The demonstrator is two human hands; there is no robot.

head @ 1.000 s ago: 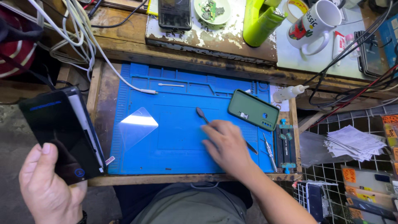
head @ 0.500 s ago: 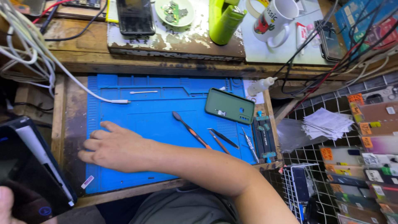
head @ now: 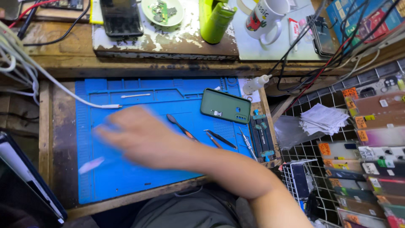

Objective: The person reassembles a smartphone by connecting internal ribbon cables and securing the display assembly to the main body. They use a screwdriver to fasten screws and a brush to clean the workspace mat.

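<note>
- Near edge, 7 o'clock: a dark phone with a pale side strip sits at the frame's lower left corner. The left hand is not visible, so its state cannot be told.
- Right hand reaches across the body from 5 o'clock toward 9 o'clock, low over the blue work mat. It is motion-blurred; the fingers look loosely spread and flat, pinching nothing that can be made out. Contact with the mat cannot be told.
- A small pale strip lies on the mat just at 7 o'clock of the hand, apart from it.
- Just at 3 o'clock of the hand: a pry tool with a dark tip and orange handle lies aslant on the mat, its lower end hidden behind the forearm.
- Further toward 3 o'clock: dark tweezers, then a thin metal pick beside the mat's tool tray.
- At 1 o'clock of the hand: a green phone back cover, lying flat, well apart from the fingers.
- At 11 o'clock: a white cable plug rests on the mat near the hand; a cotton swab lies beyond it.
- Mat's far right corner: a small white dropper bottle on its side.
- Far shelf, 12 o'clock: a black phone, a dish of small parts, a green tape dispenser, a white mug.
</note>
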